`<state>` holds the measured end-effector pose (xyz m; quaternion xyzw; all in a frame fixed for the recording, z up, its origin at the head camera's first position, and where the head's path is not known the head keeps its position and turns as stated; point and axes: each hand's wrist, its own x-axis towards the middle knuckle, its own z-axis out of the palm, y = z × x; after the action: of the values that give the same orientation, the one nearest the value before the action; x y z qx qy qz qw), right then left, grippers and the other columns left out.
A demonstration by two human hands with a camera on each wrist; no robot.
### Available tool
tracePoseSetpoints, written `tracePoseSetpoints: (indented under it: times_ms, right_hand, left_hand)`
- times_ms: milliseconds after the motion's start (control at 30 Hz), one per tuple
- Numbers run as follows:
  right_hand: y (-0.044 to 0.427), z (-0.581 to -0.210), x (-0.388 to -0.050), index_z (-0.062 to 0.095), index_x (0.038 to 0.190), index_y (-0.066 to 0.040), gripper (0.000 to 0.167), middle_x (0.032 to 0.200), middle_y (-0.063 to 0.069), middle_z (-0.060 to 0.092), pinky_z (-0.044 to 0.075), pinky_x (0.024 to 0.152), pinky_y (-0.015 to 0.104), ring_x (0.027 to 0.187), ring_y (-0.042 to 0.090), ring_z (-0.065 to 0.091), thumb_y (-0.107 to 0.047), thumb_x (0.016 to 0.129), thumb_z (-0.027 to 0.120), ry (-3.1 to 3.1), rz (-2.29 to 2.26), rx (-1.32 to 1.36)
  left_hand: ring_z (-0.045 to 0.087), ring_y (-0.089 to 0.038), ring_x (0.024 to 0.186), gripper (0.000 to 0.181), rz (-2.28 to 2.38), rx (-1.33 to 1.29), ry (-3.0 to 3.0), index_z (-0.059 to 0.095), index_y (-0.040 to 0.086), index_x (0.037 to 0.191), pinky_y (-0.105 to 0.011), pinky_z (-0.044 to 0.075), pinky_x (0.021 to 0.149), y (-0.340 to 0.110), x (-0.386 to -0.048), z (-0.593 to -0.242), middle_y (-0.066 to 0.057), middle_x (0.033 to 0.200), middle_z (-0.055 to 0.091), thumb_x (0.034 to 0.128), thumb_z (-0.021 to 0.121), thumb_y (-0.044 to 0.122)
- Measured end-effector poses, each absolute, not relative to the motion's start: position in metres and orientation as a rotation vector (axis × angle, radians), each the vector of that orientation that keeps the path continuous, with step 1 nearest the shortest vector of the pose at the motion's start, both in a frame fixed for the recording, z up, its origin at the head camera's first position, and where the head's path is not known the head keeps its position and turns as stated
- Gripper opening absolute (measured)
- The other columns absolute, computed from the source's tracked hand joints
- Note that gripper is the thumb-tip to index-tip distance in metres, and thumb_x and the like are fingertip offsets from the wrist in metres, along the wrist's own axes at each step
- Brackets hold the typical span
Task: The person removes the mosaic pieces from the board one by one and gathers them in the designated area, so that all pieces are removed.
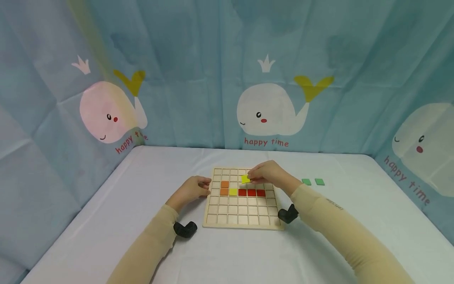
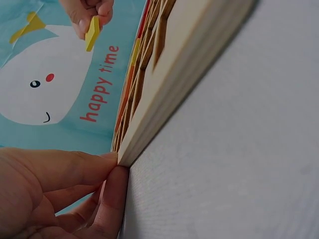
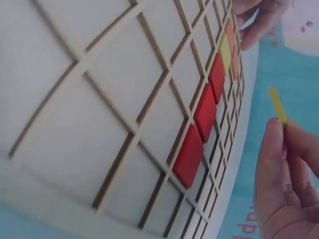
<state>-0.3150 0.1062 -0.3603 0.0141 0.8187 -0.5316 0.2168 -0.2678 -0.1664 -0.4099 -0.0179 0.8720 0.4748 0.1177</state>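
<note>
My right hand (image 1: 267, 172) pinches a yellow square tile (image 1: 245, 179) between thumb and fingers, above the far part of a wooden grid board (image 1: 237, 219). In the right wrist view the yellow tile (image 3: 277, 105) is seen nearly edge-on, tilted and apart from the board. At the board's left edge, the fingertips of my left hand (image 1: 191, 188) touch the wooden side; the left wrist view shows thumb and finger against that edge (image 2: 149, 132). One row of the grid holds an orange tile (image 1: 224, 191), a yellow tile (image 1: 233, 192) and three red tiles (image 1: 251, 192). Another orange tile (image 1: 225, 184) sits one cell farther back.
Two green tiles (image 1: 306, 182) lie on the white tabletop (image 1: 340, 221) to the right of the board, beyond my right forearm. A blue curtain (image 1: 198, 79) printed with whales hangs behind the table and along its sides. Black wrist mounts (image 1: 185, 229) sit near both wrists.
</note>
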Motion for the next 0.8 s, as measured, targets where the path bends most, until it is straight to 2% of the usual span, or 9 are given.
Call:
tracePoseSetpoints:
  times_ms: [167, 500, 800]
  right_hand:
    - [0.118, -0.358, -0.313, 0.072, 0.11, 0.004, 0.026, 0.092, 0.008, 0.075, 0.057, 0.093, 0.04, 0.08, 0.016, 0.073, -0.012, 0.09, 0.073, 2.256, -1.493, 0.006]
    - [0.138, -0.359, -0.316, 0.071, 0.113, 0.002, 0.029, 0.101, 0.01, 0.075, 0.057, 0.092, 0.037, 0.083, 0.017, 0.074, -0.016, 0.09, 0.073, 2.317, -1.453, 0.07]
    - [0.158, -0.357, -0.313, 0.07, 0.117, 0.001, 0.034, 0.103, 0.009, 0.075, 0.055, 0.096, 0.038, 0.08, 0.013, 0.073, -0.019, 0.09, 0.074, 2.32, -1.454, 0.111]
  left_hand:
    - [0.058, -0.02, 0.099, 0.048, 1.388, -0.04, 2.561, 0.058, -0.002, 0.136, -0.026, 0.054, 0.078, -0.167, -0.268, -0.41, -0.016, 0.119, 0.063, 0.0889, 0.068, -0.001]
    - [0.058, -0.021, 0.101, 0.048, 1.402, -0.023, 2.552, 0.056, -0.004, 0.136, -0.028, 0.055, 0.08, -0.168, -0.267, -0.408, -0.018, 0.121, 0.062, 0.0893, 0.067, -0.002]
    - [0.059, -0.02, 0.098, 0.048, 1.396, -0.03, 2.556, 0.057, -0.004, 0.135, -0.027, 0.056, 0.078, -0.166, -0.269, -0.411, -0.016, 0.116, 0.063, 0.0883, 0.068, -0.002]
